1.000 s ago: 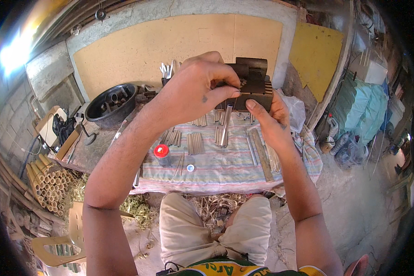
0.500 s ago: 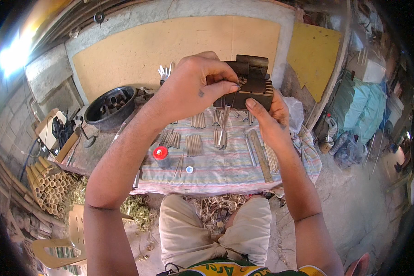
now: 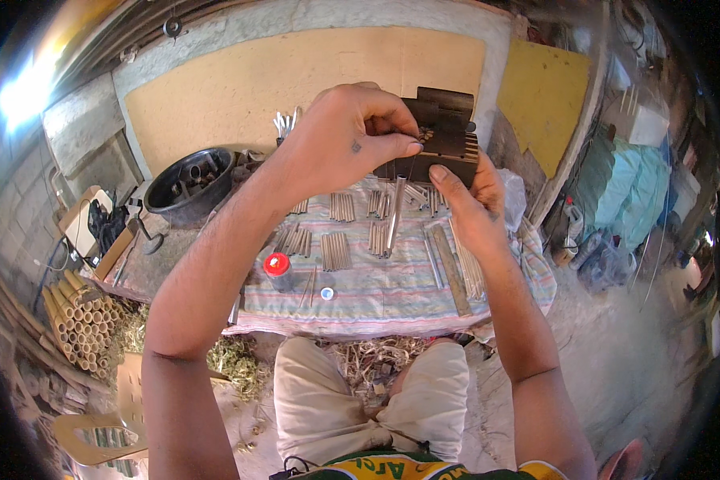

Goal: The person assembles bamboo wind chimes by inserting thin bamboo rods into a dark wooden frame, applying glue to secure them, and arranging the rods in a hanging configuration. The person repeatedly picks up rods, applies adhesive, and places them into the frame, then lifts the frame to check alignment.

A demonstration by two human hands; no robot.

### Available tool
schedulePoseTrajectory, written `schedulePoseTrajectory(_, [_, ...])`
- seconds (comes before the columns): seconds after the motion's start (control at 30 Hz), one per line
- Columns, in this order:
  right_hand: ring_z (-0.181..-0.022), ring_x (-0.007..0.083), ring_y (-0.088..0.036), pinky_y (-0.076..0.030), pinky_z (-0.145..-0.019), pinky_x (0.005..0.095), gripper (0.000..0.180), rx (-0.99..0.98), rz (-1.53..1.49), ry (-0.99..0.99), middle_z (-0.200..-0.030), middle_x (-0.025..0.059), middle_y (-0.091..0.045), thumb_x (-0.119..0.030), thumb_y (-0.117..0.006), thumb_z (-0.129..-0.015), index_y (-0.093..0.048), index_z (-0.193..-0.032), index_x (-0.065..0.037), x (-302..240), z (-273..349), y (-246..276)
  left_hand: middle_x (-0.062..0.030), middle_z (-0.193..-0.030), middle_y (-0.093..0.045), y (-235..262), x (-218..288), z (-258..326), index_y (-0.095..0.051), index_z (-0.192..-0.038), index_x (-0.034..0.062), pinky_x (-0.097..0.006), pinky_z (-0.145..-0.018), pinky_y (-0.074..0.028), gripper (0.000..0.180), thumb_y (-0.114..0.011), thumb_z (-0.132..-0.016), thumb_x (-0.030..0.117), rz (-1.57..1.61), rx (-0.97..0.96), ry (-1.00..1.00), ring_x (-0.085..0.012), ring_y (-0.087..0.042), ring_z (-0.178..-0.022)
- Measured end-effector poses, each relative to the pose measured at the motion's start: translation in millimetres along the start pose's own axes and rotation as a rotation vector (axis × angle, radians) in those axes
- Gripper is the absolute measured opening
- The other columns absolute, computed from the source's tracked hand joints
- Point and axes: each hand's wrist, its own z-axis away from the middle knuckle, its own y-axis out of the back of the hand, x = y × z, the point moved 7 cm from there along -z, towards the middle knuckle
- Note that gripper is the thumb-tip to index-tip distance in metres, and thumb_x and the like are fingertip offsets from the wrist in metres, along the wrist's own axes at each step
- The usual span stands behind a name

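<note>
Barely shifted, both hands keep the dark slotted wooden block (image 3: 444,140) raised at twelve o'clock: left hand (image 3: 346,144) pinching, right hand (image 3: 468,204) gripping, above the striped cloth-covered table (image 3: 392,292); black round tub (image 3: 188,184) at ten o'clock.

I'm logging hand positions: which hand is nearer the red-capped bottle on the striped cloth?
Left. The left hand is raised above and slightly right of the red-capped bottle; the right hand is farther right, gripping the dark wooden piece. Neither touches the bottle.
</note>
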Motion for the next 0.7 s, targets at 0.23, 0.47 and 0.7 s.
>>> schedulePoseTrajectory(0.23, [-0.099, 0.0089, -0.058, -0.047, -0.088, 0.0253, 0.029, -0.024, 0.067, 0.077, -0.111, 0.0024, -0.065, -0.008, -0.064, -0.092, -0.057, -0.12, -0.004, -15, -7, -2, -0.0039, -0.083, -0.063, 5, 8, -5, -0.068, -0.089, -0.0008, -0.025, -0.066, -0.047, 0.014, -0.076, -0.08, 0.006, 0.041, 0.007, -0.054, -0.009, -0.058, -0.075])
schedulePoseTrajectory(0.47, [-0.079, 0.0216, -0.063, -0.05, -0.071, 0.0298, 0.016, -0.194, 0.722, 0.457, -0.096, 0.014, -0.065, -0.006, -0.067, -0.085, -0.061, -0.098, 0.001, -72, -25, -11, -0.01, -0.083, -0.059, 18, 30, 10, -0.066, -0.088, 0.002, -0.033, -0.069, -0.048, 0.013, -0.074, -0.078, 0.004, -0.235, 0.187, -0.412, -0.0227, -0.06, -0.076])
schedulePoseTrajectory(0.7, [-0.083, 0.0352, -0.062, -0.051, -0.072, 0.0405, 0.02, -0.459, 1.127, 1.037, -0.085, 0.0176, -0.064, -0.006, -0.072, -0.074, -0.056, -0.085, -0.001, -115, -32, -51, -0.0105, -0.084, -0.059, 25, 32, 25, -0.066, -0.092, 0.0046, -0.034, -0.065, -0.049, 0.019, -0.075, -0.075, 0.002, -0.4, 0.483, -0.681, -0.0263, -0.06, -0.075])
